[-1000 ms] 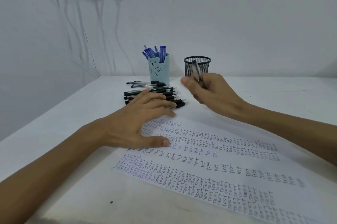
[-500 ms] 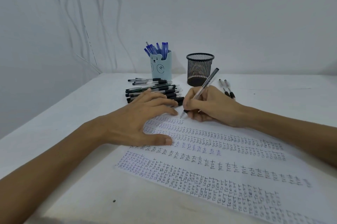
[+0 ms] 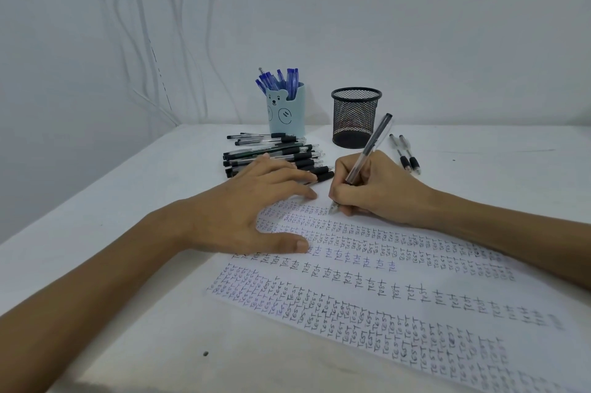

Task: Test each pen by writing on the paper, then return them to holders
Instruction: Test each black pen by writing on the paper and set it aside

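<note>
Testing is clearly well underway here: the black pen (image 3: pixel 367 151) is pinched in the right hand (image 3: pixel 374 191), fingers clamped together low on the barrel, with the tip down on the paper (image 3: pixel 415 293) near the far edge of the sheet. The pen's long axis is tilted, tip pointing down and toward the left, capped end angled up and away to the right, toward the black mesh holder (image 3: pixel 356 117).

Progress-wise, the sheet is already packed with rows of "TEST" in black and blue, so plenty of pens look to have been tried. The blue bear holder (image 3: pixel 285 115) is stuffed with blue pens (image 3: pixel 279 80), probably finished ones. The mesh holder looks empty or nearly so, though its bottom can't be made out properly. A pile of black pens (image 3: pixel 275 157) is lying on the table (image 3: pixel 96 232) just beyond the left hand (image 3: pixel 249 210), and a pair of black pens (image 3: pixel 405 154) is set off to the right of the mesh holder. Which group is tested can't be told, but a good share seems left to do and nothing black has been put back.

The left hand is laid flat on the paper, fingers spread, gripping nothing, just pinning the sheet.
</note>
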`<state>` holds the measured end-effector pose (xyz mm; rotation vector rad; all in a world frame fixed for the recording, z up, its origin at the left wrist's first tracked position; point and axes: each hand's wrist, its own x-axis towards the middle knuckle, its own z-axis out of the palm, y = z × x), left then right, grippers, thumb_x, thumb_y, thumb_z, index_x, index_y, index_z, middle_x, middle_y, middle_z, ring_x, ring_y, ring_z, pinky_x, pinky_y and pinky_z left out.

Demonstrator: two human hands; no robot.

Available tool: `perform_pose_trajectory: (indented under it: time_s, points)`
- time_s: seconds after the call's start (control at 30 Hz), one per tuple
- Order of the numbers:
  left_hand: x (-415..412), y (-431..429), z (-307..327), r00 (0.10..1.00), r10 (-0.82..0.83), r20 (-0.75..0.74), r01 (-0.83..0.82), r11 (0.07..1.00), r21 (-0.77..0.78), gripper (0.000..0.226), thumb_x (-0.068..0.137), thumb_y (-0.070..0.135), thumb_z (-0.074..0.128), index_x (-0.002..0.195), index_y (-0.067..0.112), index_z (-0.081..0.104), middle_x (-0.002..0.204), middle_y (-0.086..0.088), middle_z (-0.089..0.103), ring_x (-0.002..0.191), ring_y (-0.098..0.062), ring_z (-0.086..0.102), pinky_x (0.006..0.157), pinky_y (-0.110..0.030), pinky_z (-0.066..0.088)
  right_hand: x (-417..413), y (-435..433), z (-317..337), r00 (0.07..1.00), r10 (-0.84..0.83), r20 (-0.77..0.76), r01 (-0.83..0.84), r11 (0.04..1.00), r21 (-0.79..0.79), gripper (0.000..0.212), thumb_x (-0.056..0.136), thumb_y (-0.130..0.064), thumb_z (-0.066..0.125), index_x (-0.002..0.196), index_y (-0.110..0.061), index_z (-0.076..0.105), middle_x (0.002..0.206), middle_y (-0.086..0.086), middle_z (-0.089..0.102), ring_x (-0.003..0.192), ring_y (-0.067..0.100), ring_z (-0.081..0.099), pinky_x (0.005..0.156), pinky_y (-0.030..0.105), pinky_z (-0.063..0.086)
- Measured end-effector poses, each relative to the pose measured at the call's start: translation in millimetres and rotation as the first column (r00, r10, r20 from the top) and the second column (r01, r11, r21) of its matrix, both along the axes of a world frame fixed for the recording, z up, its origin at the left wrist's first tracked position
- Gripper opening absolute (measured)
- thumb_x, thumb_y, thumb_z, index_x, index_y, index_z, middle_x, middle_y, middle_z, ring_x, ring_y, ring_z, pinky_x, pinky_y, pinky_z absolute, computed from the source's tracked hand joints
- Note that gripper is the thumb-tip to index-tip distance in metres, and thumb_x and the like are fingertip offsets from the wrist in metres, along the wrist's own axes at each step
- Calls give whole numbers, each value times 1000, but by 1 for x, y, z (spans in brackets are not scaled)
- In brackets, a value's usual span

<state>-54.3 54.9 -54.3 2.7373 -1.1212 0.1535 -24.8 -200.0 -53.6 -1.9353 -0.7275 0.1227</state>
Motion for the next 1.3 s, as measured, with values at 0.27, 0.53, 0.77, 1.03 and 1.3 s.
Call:
perform_pose_trajectory:
  time_s: [0.27, 0.53, 0.77, 1.03, 1.3]
  points:
    - [0, 0, 0, 1000, 5, -6, -5, 1000, 7, 70, 90, 76, 57, 149, 41, 45, 163, 27, 26, 155, -2, 10, 128, -36, 13, -1, 0, 0, 999, 21, 26, -20, 999, -26, 13, 89, 2, 67, 77, -2, 65, 60, 9, 67, 61, 18, 59, 68, 31, 51]
    - [1, 0, 0, 1000, 8, -9, -7, 1000, 8, 71, 89, 78, 56, 149, 41, 45, 163, 27, 27, 155, -2, 11, 128, -38, 16, -2, 1, 2, 1000, -1, 23, 2, 1000, -31, 11, 88, 3, 66, 77, 2, 64, 60, 12, 65, 60, 20, 56, 69, 34, 48]
    - [1, 0, -1, 1000, 2, -2, -2, 1000, 6, 72, 89, 77, 55, 149, 39, 46, 162, 25, 29, 154, -5, 15, 127, -43, 21, 0, 3, 1, 1000, -28, 14, 28, 999, -24, 13, 88, 1, 64, 76, 3, 62, 58, 12, 63, 54, 12, 54, 57, 16, 45]
    - [2, 1, -2, 1000, -8, 16, 8, 1000, 3, 71, 90, 76, 57, 149, 39, 46, 163, 26, 29, 154, -3, 13, 127, -33, 15, 0, 3, 1, 999, -26, 32, 28, 998, -50, 14, 88, -1, 66, 74, 0, 62, 59, 14, 64, 57, 17, 53, 61, 24, 46]
    - [2, 0, -2, 1000, -1, 12, 1, 1000, 13, 72, 89, 77, 55, 150, 40, 45, 163, 26, 28, 155, -3, 12, 128, -39, 18, 1, 2, 0, 998, -47, 48, 50, 997, -60, 13, 87, -5, 66, 76, 0, 62, 59, 11, 65, 59, 20, 53, 62, 29, 45]
